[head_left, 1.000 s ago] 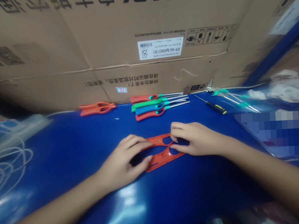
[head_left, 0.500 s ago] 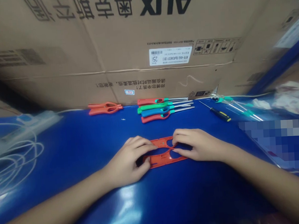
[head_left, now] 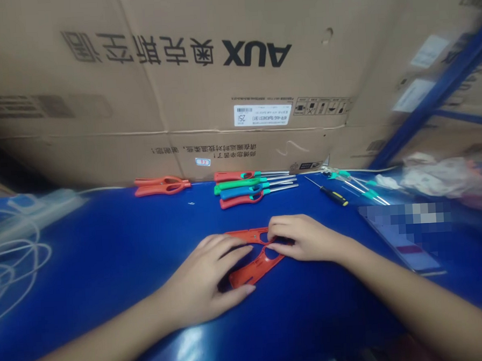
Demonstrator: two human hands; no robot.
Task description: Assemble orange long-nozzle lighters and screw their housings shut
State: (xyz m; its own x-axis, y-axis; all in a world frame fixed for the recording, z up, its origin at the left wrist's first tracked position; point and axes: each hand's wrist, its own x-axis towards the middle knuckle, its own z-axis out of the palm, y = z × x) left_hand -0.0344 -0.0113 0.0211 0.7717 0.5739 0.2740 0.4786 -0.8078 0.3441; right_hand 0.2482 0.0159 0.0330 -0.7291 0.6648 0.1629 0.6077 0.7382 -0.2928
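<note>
Two orange-red lighter handle halves lie on the blue tabletop between my hands, inner sides up: an upper half [head_left: 246, 235] and a lower half [head_left: 256, 270] slanting away from it. My left hand [head_left: 209, 271] arches round their left ends, fingers and thumb spread apart. Its thumb rests at the lower half's near edge, and its fingers partly cover the upper half. My right hand [head_left: 298, 237] pinches the halves at their right, by the trigger openings. Its fingers hide those ends.
Behind stand assembled lighters [head_left: 241, 194], orange handle shells [head_left: 160, 186], a screwdriver [head_left: 334, 195] and metal lighter tubes [head_left: 362, 187]. A cardboard box [head_left: 180, 97] backs the table. White cable [head_left: 27, 256] coils at left; a phone-like device [head_left: 406, 247] lies at right.
The lower half's left end has swung towards me, so the halves spread into a V. My left thumb and fingers have opened wider. The camera view has tilted up and shifted right.
</note>
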